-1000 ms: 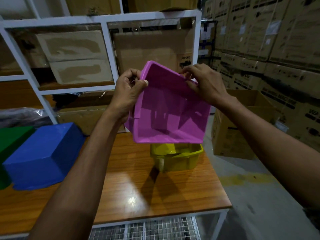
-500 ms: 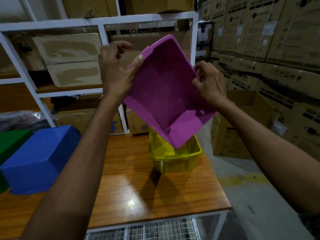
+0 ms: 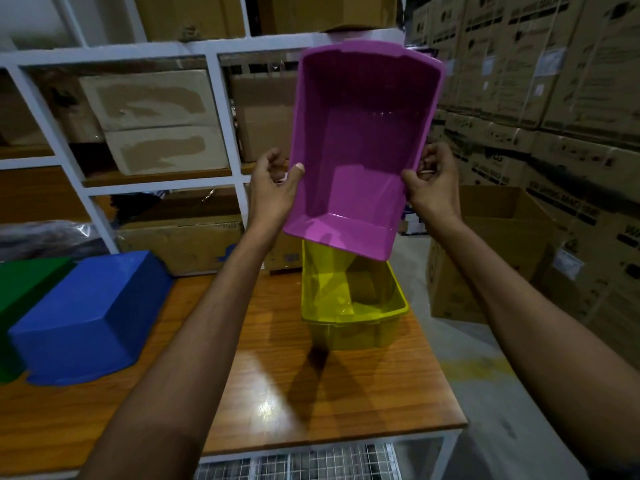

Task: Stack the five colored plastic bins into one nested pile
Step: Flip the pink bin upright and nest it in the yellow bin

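I hold a purple bin [image 3: 360, 143] in the air with both hands, its open side turned toward me and its far end tipped up. My left hand [image 3: 273, 192] grips its left rim and my right hand [image 3: 433, 185] grips its right rim. Directly below its lower edge a yellow bin [image 3: 349, 299] stands upright on the wooden table [image 3: 311, 393]. A blue bin [image 3: 90, 317] lies upside down at the table's left, with a green bin [image 3: 20, 289] beside it at the frame's left edge.
A white shelf frame [image 3: 214, 109] with cardboard boxes stands behind the table. An open cardboard box [image 3: 491, 254] sits on the floor to the right, in front of a wall of stacked cartons [image 3: 554, 98]. The table's right edge drops to grey floor.
The purple bin has been turned over from bottom-facing-me to opening-facing-me and raised. Both hands shifted down to grip its side rims near the lower end.
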{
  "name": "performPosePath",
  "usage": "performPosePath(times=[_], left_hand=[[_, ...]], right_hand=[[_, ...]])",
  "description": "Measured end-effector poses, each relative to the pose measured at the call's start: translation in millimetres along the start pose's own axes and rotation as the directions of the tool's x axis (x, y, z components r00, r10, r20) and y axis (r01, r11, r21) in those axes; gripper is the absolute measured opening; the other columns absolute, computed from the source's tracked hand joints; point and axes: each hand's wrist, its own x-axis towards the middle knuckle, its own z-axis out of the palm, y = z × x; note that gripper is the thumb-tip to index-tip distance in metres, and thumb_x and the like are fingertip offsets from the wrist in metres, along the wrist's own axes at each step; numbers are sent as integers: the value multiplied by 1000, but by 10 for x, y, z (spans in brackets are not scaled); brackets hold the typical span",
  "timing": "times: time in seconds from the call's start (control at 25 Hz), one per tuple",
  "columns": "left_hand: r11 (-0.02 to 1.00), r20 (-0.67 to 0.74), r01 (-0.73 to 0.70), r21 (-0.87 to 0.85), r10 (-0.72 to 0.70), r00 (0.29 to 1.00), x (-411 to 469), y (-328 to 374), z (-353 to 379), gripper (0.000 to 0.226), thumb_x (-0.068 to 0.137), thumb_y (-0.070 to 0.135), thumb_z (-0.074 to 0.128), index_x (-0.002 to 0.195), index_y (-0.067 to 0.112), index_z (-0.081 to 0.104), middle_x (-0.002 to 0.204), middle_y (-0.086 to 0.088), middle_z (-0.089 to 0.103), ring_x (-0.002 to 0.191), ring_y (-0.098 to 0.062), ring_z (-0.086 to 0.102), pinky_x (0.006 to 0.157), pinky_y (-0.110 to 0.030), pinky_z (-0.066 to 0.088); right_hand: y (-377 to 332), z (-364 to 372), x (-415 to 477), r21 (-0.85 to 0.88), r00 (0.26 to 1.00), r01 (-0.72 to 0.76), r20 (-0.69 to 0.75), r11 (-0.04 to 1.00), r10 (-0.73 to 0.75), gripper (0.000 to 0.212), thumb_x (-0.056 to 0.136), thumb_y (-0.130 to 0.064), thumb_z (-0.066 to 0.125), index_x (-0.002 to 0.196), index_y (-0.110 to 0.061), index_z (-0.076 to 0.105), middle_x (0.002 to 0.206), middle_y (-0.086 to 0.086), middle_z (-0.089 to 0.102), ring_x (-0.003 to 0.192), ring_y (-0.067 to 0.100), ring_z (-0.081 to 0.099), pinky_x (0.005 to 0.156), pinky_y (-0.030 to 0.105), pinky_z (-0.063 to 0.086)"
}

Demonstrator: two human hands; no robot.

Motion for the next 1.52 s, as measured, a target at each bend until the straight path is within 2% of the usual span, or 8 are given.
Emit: performPosePath(times=[0.16,0.32,0.48,0.72,0.96,1.16,1.32,1.52], left_hand=[[997,-14,60,49,-59,998,83,-47,-86,63,93,33,70,148,25,41,151,-2,38,132,-18,46,97,-47,56],[992,61,94,-88,-89,994,74,20,-87,52,95,20,68,143,18,47,135,-3,56,114,-15,61,86,-31,59],[998,126,-25,-65,33,991,27,92,-156,29,95,7,66,122,10,57,110,-1,63,93,-9,64,74,-19,56],[976,243,-215,-16,212,946,-88,51,-248,41,89,5,71,125,14,53,107,0,62,91,-10,66,79,-30,61],[977,255,174,-126,-137,957,86,24,-160,39,87,-4,70,119,15,56,105,-6,67,86,-14,72,66,-25,60],[791,423,609,-69,-529,735,368,-106,-138,22,90,-2,67,98,18,63,81,0,73,67,-8,71,65,-25,63],[659,468,751,42,-677,568,465,-363,-56,6,98,9,61,96,10,66,72,-2,73,56,-7,70,65,-24,61],[571,442,808,145,-768,464,625,-686,52,14,94,13,64,81,14,60,78,1,59,73,-11,63,62,-29,64]], right_hand=[[68,-69,-72,27,1000,-4,18,1000,4,30,87,-11,64,88,-33,44,77,-2,51,67,24,55,59,58,57],[117,-140,-85,44,997,12,72,999,-15,31,89,-11,64,90,-35,44,82,9,50,68,27,55,59,61,57],[134,-162,-118,77,994,45,94,996,-53,33,94,-7,63,93,-34,44,79,-4,50,70,21,54,65,56,60],[199,-226,-93,44,989,73,129,996,-78,30,97,-15,64,96,-37,44,86,0,50,73,20,55,66,40,57],[130,-255,199,79,941,-161,314,984,129,22,95,-14,69,108,-17,52,94,7,63,82,21,70,69,36,63],[193,-158,456,-8,724,-519,527,855,445,10,98,-16,66,98,-17,56,66,-6,64,55,4,58,46,20,53],[375,-50,618,-218,450,-724,569,654,688,19,101,-17,55,82,-18,56,49,-7,56,47,5,56,52,21,54],[713,113,751,-390,332,-735,507,555,795,17,90,-17,58,77,-21,47,59,-2,57,53,12,59,49,21,55]])
